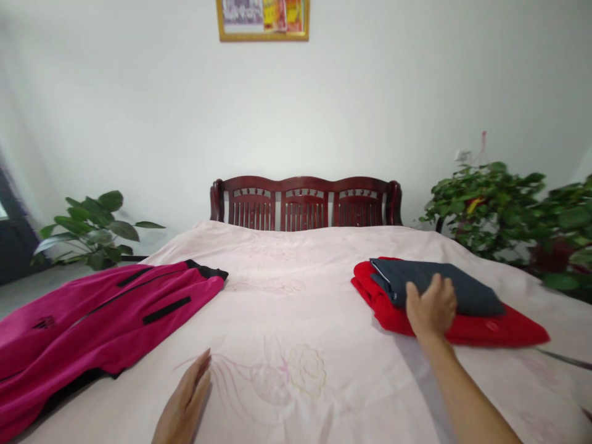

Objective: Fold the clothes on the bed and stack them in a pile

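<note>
The right hand [430, 306] rests on top of a folded dark grey garment [444, 285], its fingers lying close together and slightly curled, pinching nothing; that garment sits on a folded red garment [481, 330] on the right side of a bed with a pale pink floral cover [277, 259]; the left hand [185, 401] stands on edge low over the cover, fingers straight and pressed together, empty; a magenta jacket with black trim [102, 327] lies flat just beyond it; a dark red wooden headboard [305, 203] stands at the far end; leafy potted plants [490, 209] crowd the right corner, another [95, 228] stands left, beneath a gold-framed picture [263, 18].
</note>
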Tool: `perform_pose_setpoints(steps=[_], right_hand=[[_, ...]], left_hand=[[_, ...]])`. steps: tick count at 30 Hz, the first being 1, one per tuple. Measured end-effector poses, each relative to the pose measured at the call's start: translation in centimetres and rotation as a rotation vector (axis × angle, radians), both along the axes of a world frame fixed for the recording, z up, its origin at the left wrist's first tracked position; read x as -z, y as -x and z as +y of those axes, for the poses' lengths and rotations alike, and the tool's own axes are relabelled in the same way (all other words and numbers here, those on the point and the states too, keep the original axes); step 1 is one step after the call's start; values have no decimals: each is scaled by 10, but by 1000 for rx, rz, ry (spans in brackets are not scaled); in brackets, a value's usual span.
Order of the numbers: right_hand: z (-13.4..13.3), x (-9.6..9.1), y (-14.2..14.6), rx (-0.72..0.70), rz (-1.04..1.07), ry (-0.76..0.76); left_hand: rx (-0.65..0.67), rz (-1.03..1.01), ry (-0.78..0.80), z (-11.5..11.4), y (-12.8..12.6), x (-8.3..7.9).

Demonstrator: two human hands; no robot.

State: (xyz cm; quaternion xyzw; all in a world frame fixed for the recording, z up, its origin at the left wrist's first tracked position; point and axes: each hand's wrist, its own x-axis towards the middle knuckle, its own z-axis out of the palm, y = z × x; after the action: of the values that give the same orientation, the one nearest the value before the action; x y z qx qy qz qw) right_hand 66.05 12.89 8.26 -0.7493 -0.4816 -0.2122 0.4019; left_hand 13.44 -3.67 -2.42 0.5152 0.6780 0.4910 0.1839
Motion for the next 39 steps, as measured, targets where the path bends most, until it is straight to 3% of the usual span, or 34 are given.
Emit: perform_pose_setpoints(steps=[3,6,10,12,14,18,21,26,32,39], right_hand=[[-1,7,26,-137,-250,256],[9,12,30,-179,-356,516],[9,19,37,-73,-376,526],[-5,28,57,-53,-435,458],[-28,43,88,-125,-487,453],[-75,72,153,-354,-407,729],[-99,77,183,-405,-382,838],[-124,70,191,-380,-410,833],[-149,82,187,-326,-394,757],[-156,86,183,-341,-386,705]], left_hand=[[29,12,3,0,-1,1],[68,75,7,-2,-5,-1],[91,279,22,-7,-14,-10],[111,422,47,-10,-19,-17],[137,562,95,-12,-25,-24],[170,772,195,-15,-35,-31],[174,868,207,-18,-40,-31],[208,915,226,-34,-39,-32],[175,904,303,-63,-24,-34],[106,895,312,-71,-24,-37]])
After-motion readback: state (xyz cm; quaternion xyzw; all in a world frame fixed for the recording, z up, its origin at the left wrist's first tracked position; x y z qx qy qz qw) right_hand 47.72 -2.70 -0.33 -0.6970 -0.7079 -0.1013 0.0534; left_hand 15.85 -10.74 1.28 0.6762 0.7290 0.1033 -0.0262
